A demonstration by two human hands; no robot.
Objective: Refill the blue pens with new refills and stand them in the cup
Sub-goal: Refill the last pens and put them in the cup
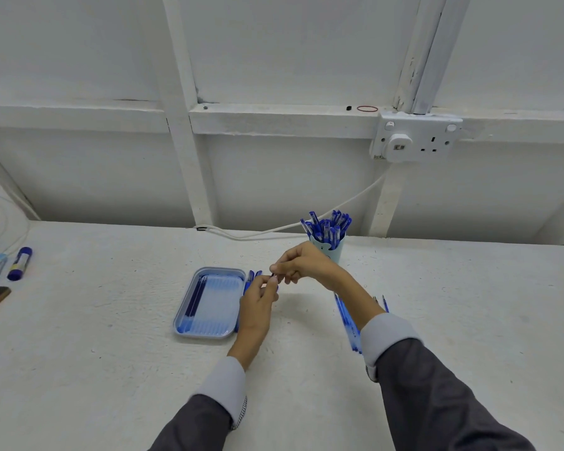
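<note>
Mid-task: your left hand (258,299) and right hand (302,262) are meeting above the surface (111,353), both grips pinching a pen part (273,275) too hidden to name. Many standing pens (328,227) are filling the cup (337,249) behind; loose pens (345,317) and refills (194,297) in the tray (209,336) are waiting, seemingly unobstructed.

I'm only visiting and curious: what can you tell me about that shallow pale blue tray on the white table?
The shallow pale blue tray is a rounded rectangle with a raised rim and ribbed floor, plastic by its look. It lies flat on the white table, just left of the left hand. A few dark blue refills lie along its left side; blue pens lie beside its right edge.
</note>
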